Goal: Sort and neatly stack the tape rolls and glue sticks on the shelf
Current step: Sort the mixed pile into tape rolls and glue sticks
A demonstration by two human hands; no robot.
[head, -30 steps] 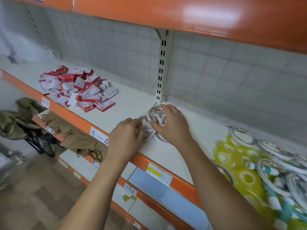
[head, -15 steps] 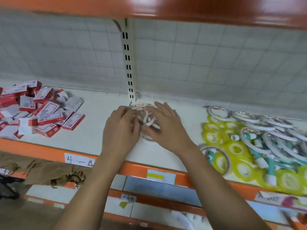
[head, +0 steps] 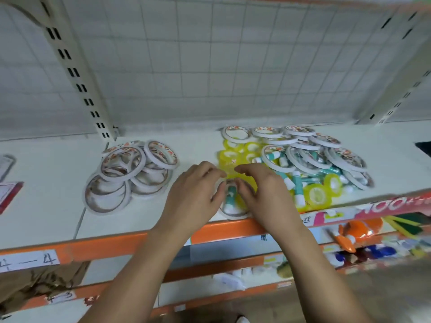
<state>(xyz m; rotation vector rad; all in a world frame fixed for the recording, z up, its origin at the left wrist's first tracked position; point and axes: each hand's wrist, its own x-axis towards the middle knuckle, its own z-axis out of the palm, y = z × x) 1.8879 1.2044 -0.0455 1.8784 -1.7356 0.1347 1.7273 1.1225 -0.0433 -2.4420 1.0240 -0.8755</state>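
White matte shelf (head: 58, 183), orange metal lip (head: 116, 243). Flat white tape ring (head: 233, 214), teal cylindrical glue stick (head: 231, 197) inside, just behind lip. Left hand (head: 196, 194), right hand (head: 263, 190) curled at its rim; grip unclear.

The head-worn wide-angle camera looks forward and down, close over the shelf (head: 58, 183).

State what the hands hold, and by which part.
One white tape ring, seemingly pinched: left hand on its left rim, right hand on its right rim.
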